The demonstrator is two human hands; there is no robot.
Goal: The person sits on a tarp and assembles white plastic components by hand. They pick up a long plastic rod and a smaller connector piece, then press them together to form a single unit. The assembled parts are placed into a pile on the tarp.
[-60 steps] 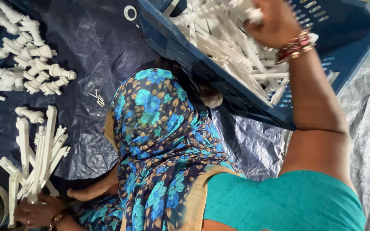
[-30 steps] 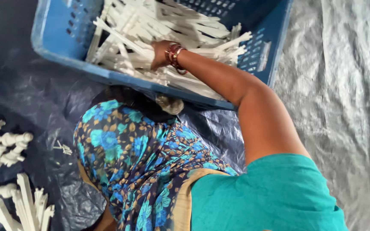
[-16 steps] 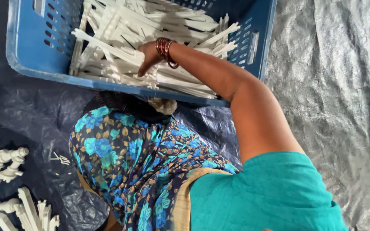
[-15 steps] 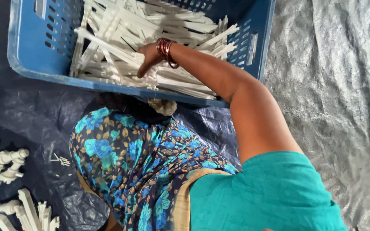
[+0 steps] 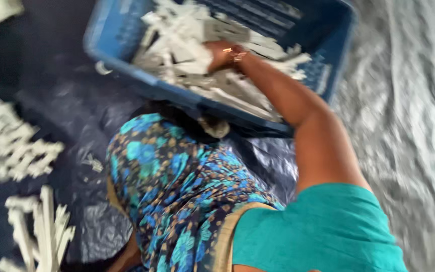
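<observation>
The right hand (image 5: pixel 217 54) is reached into a blue plastic crate (image 5: pixel 328 75) and is laid on a heap of white plastic pieces (image 5: pixel 187 45) inside it. The picture is blurred by motion, so it cannot be told how far the fingers are closed or whether a piece is really gripped. Red and gold bangles (image 5: pixel 236 54) are worn at the wrist. The left hand is not seen in the view.

The crate is placed on a dark plastic sheet (image 5: pixel 66 100), just beyond the knee, which is covered by a blue flowered cloth (image 5: pixel 177 186). The upper arm is covered by a teal sleeve (image 5: pixel 318 231). More white pieces are spread in a loose pile (image 5: pixel 11 151) on the sheet at the left, well apart from the crate, and a bundle of long white strips (image 5: pixel 41 231) is laid near the lower left corner. A grey crumpled sheet (image 5: pixel 409 126) is seen to the right of the crate.
</observation>
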